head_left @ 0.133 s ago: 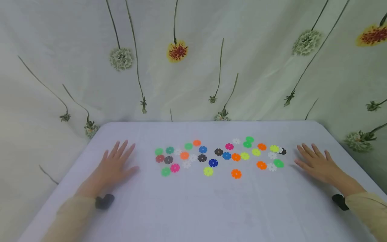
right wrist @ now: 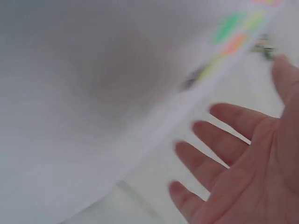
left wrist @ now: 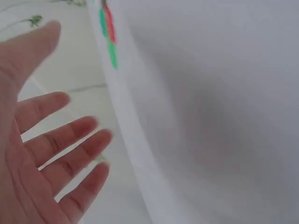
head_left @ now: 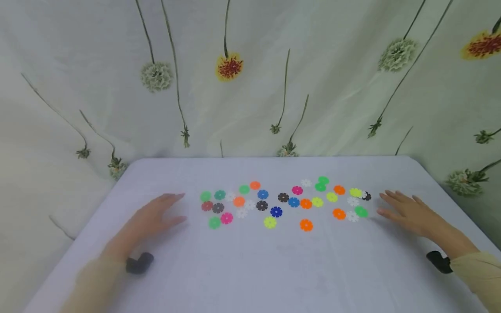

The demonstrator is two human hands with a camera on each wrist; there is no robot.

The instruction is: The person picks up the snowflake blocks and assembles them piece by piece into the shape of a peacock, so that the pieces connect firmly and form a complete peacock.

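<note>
The discs (head_left: 276, 211) lie flat on the white table (head_left: 250, 269), scattered in a wide band between the two hands. The left hand (head_left: 150, 219) is over the table with its fingers spread and the thumb well apart – nearest to it are the green disc (head_left: 205, 196) and the red disc (head_left: 207, 206). The right hand (head_left: 411, 214) also has its fingers spread, near the black disc (head_left: 367, 197), which is partly covered. Each wrist carries a dark device (head_left: 139, 263). Behind stands a pale cloth (head_left: 250, 104) with printed flowers – white and orange-red.
</note>
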